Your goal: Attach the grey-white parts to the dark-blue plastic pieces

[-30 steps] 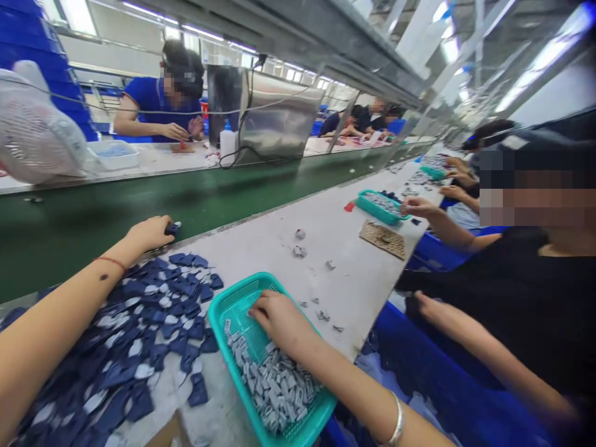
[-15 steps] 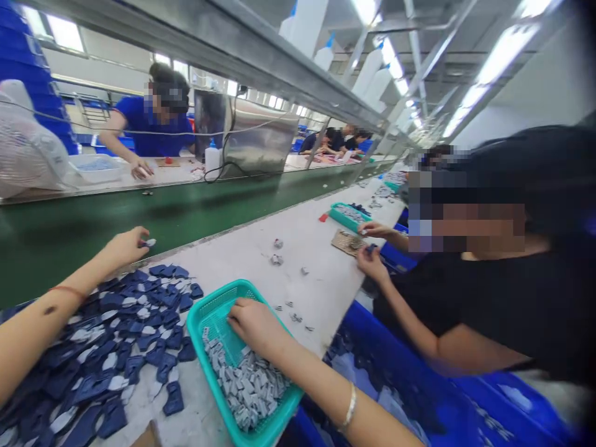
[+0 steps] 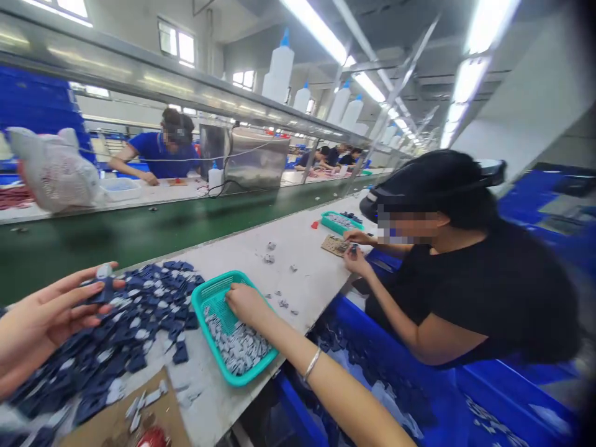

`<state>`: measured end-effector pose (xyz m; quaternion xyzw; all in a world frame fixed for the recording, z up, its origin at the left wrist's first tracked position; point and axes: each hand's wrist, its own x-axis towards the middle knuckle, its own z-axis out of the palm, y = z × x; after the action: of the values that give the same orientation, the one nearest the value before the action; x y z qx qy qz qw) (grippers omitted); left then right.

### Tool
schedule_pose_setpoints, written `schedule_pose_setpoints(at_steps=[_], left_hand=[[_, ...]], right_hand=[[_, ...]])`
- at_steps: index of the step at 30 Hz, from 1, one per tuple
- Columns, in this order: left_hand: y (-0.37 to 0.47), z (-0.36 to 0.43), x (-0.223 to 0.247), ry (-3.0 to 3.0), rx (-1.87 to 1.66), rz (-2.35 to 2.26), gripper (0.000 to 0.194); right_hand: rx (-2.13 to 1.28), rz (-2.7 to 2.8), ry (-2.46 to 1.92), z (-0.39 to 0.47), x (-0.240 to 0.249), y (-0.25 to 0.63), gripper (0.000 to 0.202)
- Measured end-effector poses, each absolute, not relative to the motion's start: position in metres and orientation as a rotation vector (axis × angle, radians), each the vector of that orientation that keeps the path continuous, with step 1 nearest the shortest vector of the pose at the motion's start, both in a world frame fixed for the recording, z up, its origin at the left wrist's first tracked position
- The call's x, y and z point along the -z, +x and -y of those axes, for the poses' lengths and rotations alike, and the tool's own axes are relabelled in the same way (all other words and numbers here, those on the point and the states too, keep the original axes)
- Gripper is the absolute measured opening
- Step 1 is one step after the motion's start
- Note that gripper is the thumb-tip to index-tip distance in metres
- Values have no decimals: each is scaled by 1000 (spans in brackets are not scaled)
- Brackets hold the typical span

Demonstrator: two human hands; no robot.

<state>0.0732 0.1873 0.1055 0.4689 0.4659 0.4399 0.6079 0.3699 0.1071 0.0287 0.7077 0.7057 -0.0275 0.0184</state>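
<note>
Pinched in the left hand (image 3: 44, 310), a small navy-and-white piece (image 3: 106, 288) showed unobstructed; the right hand (image 3: 248, 304), grip unclear, dipped into a handily close teal plastic basket (image 3: 254, 374).

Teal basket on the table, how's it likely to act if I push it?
The teal basket probably slides without tipping, being wide and low. Its thin, perforated walls may flex slightly. Loose grey pieces inside could shift.
</note>
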Motion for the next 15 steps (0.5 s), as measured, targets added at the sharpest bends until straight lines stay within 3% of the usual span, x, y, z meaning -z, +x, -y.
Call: schedule_pose_setpoints(at_steps=[7,9,15], left_hand=[[34,-88,-85,776,-928,-998,48],[29,-71,-74,717,-963,-979,45],[21,-40,-58,633,-1101,-939,25]], right_hand=[[117,-2344,2147,-120,-28,373,25],[107,-2393,2136,-125,-26,374,16],[81,-2509,2235,-128,-32,374,19]])
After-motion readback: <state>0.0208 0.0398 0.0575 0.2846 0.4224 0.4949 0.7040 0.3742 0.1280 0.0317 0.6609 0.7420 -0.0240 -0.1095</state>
